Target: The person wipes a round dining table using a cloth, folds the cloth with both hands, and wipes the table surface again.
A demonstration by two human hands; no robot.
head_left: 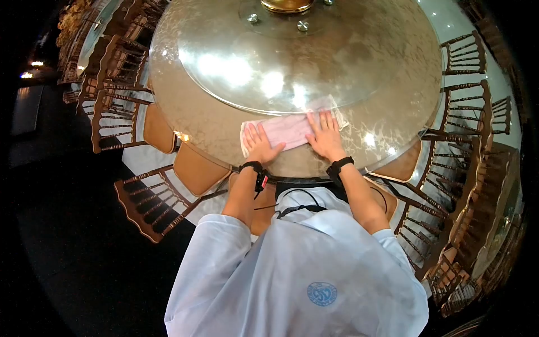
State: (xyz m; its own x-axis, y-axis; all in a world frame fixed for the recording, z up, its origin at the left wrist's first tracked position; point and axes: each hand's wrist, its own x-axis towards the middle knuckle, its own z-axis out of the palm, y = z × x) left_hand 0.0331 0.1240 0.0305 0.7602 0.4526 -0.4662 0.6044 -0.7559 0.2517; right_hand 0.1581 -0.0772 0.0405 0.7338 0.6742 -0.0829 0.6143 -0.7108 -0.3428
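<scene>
A pink cloth [286,129] with pale edges lies spread on the round table [208,121], close to its near side. My left hand [260,145] rests on the cloth's left end, fingers stretched out and palm down. On its right end lies my right hand [326,135], flat with the fingers spread. The cloth's far right corner reaches the near rim of the glass turntable [241,73]. Both wrists wear black bands.
Wooden chairs with spindle backs and tan seats [196,168] surround the table. A gold-coloured base [286,4] and metal knobs [303,26] sit at the turntable's centre. Another table [95,33] stands at the far left.
</scene>
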